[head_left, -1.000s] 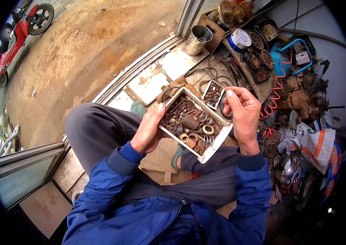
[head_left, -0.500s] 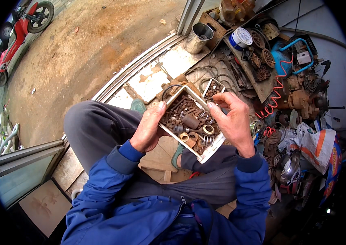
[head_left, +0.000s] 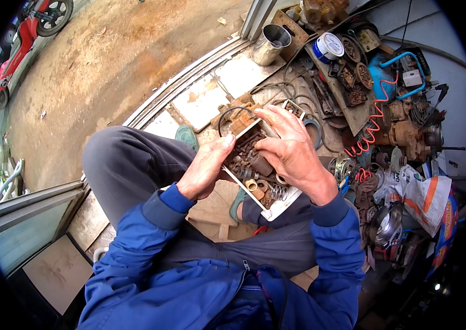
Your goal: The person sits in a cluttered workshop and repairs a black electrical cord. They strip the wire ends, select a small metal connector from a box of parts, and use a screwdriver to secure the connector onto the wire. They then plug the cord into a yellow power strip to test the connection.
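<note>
1. Main change: the right hand has come across from the small tray and is now over the box, its fingers dipping among the parts at the far side. Half a second ago its thumb was at the box's right rim.
2. My reading: the handling has shifted from the tray side to the box's own contents.
3. Left hand keeps its grasp on the box: thumb on the left rim, fingers curled beneath. The box sits between the two hands, above the lap.
4. Right hand's grip: thumb and fingers bent close together, but I cannot tell whether they pinch a part or only touch the heap.
5. Just right of the left thumb: rusty bolts. Below the right fingertips: a brown cylinder. Nearer the body: a bushing and a spring.
6. Hidden: the right hand covers the box's right wall and much of its far end; the ring shows only partly beside the palm.
7. The tray, beyond the right knuckles, shows just a corner; its contents are mostly covered.
8. Left fingers under the box are out of sight. Small rusty pieces blur into one another.
</note>
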Tool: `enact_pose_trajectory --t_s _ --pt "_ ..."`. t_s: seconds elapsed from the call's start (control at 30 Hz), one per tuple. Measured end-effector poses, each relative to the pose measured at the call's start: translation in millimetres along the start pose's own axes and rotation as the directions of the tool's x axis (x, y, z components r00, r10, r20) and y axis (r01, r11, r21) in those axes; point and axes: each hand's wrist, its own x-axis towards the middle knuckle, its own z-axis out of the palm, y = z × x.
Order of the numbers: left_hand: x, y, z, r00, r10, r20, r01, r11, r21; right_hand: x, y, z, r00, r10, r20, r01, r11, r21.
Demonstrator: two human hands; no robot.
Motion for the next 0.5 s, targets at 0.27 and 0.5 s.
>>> enact_pose_trajectory --t_s 0.27,0.5 --pt "-1 -1 0 1.0 0.011 0.007 -0.011 1.0 0.004 0 2 -2 0.998 0.059 0.035 -0.063 0.991 0.114" --pt "-3 5 2 0.999 0.049 -0.014 -0.05 0.995 -0.083 -18 10 -14 0.83 0.557 0.044 -0.512 0.728 0.456"
